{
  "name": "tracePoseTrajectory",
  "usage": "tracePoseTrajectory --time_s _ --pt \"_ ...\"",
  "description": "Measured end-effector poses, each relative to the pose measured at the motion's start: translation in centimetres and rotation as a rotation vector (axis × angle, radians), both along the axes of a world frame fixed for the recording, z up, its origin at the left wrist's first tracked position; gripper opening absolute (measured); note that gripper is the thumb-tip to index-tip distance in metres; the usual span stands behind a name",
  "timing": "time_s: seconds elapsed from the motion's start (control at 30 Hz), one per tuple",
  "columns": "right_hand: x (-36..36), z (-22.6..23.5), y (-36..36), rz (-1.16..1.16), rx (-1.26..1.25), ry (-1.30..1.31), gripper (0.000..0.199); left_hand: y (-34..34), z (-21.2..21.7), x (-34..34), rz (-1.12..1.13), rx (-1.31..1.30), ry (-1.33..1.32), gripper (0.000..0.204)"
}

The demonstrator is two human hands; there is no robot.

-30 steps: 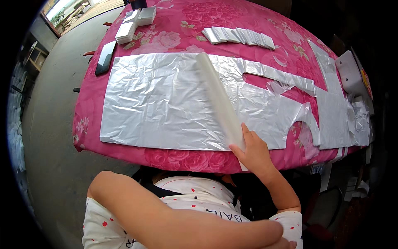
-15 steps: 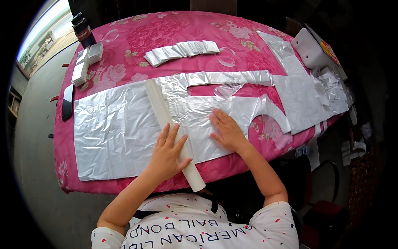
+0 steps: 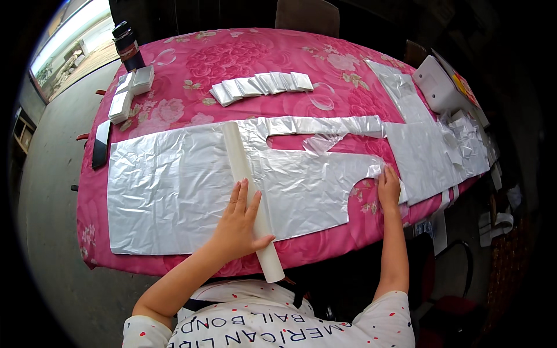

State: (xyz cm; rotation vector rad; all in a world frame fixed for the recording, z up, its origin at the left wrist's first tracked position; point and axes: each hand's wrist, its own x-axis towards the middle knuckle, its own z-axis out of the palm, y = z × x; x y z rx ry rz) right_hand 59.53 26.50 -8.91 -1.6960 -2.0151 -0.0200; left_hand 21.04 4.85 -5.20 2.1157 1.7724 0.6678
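A thin white plastic sheet (image 3: 168, 191) with cut-out straps lies spread on the table, wrinkled in places. Across it rests a long white tube (image 3: 237, 153), its near end sticking out past the table's front edge. My left hand (image 3: 232, 229) lies on the tube with fingers stretched and thumb spread. Farther right, my right hand (image 3: 389, 188) has its fingers pressed together at the end of the sheet's near strap (image 3: 371, 167), next to a curved cut-out. The fingertips seem to pinch the plastic there.
Several folded white plastic packets (image 3: 249, 87) form a row behind the sheet. At left are stacked packets (image 3: 120, 104), a phone (image 3: 100, 145) and a dark bottle (image 3: 127, 47). More plastic sheets (image 3: 426, 156) and a white box (image 3: 435, 84) lie right on the pink floral tablecloth (image 3: 232, 55).
My right hand has left the middle of the sheet, moved right and closed at the strap's end. My left hand stays on the tube, which has shifted slightly. The whole view has tilted a little.
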Motion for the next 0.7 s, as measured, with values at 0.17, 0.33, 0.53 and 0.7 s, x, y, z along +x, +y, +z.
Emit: tracePoseTrajectory --time_s 0.17,0.33,0.53,0.7 --pt "-0.9 1.0 -1.0 0.066 0.144 0.161 0.016 0.3 0.0 0.4 -0.06 0.007 0.017 0.091" --pt "-4.3 5.2 -2.3 0.099 -0.163 0.937 0.014 0.5 0.5 0.6 -0.084 0.03 -0.004 0.082" --pt "-16.5 10.9 -11.9 0.556 -0.839 1.131 0.022 -1.5 1.4 0.0 -0.032 -0.011 -0.616 0.057" --pt "-22.8 8.8 -17.1 0.959 -0.987 0.7 0.05 -3.2 -0.2 -2.1 0.24 -0.36 -1.655 0.042"
